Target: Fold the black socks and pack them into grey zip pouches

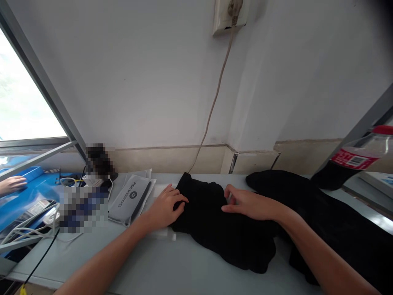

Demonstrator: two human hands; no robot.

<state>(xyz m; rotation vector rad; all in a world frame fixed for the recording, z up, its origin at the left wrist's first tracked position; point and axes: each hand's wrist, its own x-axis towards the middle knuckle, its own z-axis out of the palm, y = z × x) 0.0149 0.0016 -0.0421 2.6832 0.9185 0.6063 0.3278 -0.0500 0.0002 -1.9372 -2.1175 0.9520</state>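
A piece of black knit-like fabric [221, 233] lies spread on the table, its narrower end at the left and its wider end at the lower right. My left hand [167, 205] rests at the fabric's left edge, fingers apart, with index finger and thumb over the cloth. Near the upper right edge of the same fabric is my right hand [245, 203]; its fingers are bent, with a gap between thumb and index finger. Under and beside my left hand a clear plastic bag [170, 237] shows in part. A second, larger black cloth [334, 221] lies at the right, partly behind my right forearm.
A grey ROCKBROS package [130, 200] lies left of my left hand. Cables [33, 229] and a blue surface stand farther left, with another person's hand [14, 185]. A cola bottle [353, 159] leans at the right. A power cord [215, 98] hangs down the wall behind.
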